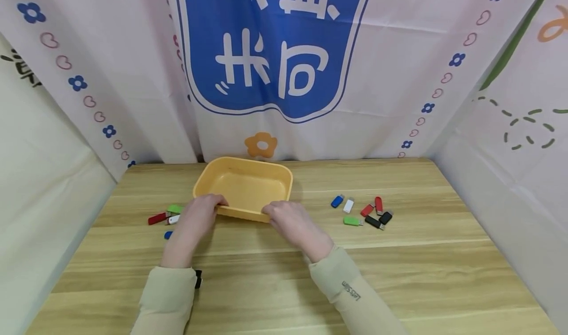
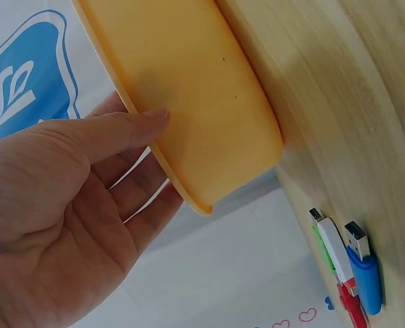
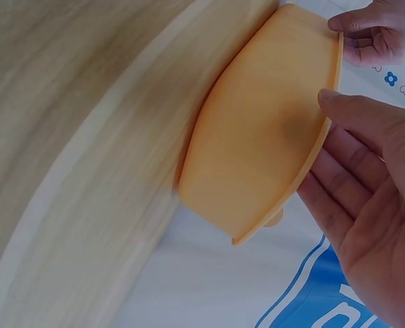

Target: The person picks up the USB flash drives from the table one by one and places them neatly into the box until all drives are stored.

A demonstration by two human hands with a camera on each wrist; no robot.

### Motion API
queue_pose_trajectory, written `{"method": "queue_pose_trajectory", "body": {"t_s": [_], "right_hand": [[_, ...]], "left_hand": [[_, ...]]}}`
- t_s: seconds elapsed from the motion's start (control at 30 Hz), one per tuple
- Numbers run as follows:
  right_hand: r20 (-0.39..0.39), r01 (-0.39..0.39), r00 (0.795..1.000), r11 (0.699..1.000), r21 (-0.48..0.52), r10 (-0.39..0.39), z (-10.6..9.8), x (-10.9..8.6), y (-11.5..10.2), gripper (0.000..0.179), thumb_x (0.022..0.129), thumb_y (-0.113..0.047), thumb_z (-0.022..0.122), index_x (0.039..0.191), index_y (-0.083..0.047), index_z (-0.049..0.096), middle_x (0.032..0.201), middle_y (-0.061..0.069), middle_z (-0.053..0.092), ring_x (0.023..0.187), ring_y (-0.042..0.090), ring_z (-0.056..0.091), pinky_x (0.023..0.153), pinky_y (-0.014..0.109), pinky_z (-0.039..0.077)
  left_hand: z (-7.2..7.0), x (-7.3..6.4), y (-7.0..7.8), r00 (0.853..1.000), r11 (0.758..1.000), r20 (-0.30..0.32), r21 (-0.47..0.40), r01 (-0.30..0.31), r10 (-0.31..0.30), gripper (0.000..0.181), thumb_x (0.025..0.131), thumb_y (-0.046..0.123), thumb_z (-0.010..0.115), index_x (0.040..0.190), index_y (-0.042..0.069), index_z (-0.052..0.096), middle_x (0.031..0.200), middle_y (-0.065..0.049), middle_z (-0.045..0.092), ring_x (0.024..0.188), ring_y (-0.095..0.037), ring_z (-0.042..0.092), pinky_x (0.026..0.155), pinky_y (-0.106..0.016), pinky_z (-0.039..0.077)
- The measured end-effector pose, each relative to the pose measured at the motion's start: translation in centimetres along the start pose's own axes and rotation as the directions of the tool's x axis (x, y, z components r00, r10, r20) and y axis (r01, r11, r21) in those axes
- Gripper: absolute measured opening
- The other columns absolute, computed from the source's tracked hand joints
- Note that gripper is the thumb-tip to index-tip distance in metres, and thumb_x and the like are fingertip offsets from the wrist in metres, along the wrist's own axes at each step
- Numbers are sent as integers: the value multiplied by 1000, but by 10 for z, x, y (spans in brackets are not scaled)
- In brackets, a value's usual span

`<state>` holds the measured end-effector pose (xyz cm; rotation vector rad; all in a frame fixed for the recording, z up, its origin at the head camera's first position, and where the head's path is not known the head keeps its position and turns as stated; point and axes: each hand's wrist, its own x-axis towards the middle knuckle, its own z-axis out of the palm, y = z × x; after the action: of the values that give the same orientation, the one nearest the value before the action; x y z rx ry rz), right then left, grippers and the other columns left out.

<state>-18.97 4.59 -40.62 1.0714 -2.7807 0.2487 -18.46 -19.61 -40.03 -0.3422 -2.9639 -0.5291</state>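
Observation:
A yellow plastic bin [image 1: 244, 189] with bare insides stands on the wooden table near its back edge. My left hand [image 1: 198, 221] pinches the near rim toward its left corner. Farther right along that rim, my right hand [image 1: 296, 225] grips it too. In the left wrist view, the left thumb presses the bin's outer wall [image 2: 209, 96] while the other fingers reach over the rim. The right wrist view shows the right hand [image 3: 373, 171] holding in the same way, thumb outside. The bin's base sits right at the tabletop.
Right of the bin lie several USB flash drives, among them a blue one [image 1: 337, 201], a white one [image 1: 348, 205], a green one [image 1: 352, 221] and a black one [image 1: 374, 222]. Others, including a red one [image 1: 157, 219], lie beside my left hand. A printed curtain [image 1: 377, 128] hangs behind.

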Motion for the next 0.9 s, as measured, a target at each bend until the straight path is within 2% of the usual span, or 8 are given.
{"method": "queue_pose_trajectory", "body": {"t_s": [0.43,0.7,0.9], "right_hand": [[11,-42,999,998,42,41,1,-1,0,19,95,-10,64,109,-15,75,104,0,76,94,18,72,78,34,58],[-12,-33,999,994,103,34,0,-15,7,17,93,-8,67,107,-11,76,103,2,76,96,19,71,86,34,57],[-5,-57,998,985,164,59,-3,-28,11,16,95,-9,66,107,-11,76,103,2,76,97,18,70,88,35,56]], "left_hand": [[-3,-2,0,999,1000,48,-14,-15,16,21,92,-3,62,98,10,76,104,-11,75,97,-33,70,84,-51,55],[-1,0,8,993,999,111,-24,-44,46,20,92,-2,63,96,13,76,102,-7,75,98,-29,70,86,-49,54],[-1,-1,16,986,997,153,-45,-65,71,18,91,-1,65,94,13,75,99,-6,75,95,-25,69,85,-46,55]]}}
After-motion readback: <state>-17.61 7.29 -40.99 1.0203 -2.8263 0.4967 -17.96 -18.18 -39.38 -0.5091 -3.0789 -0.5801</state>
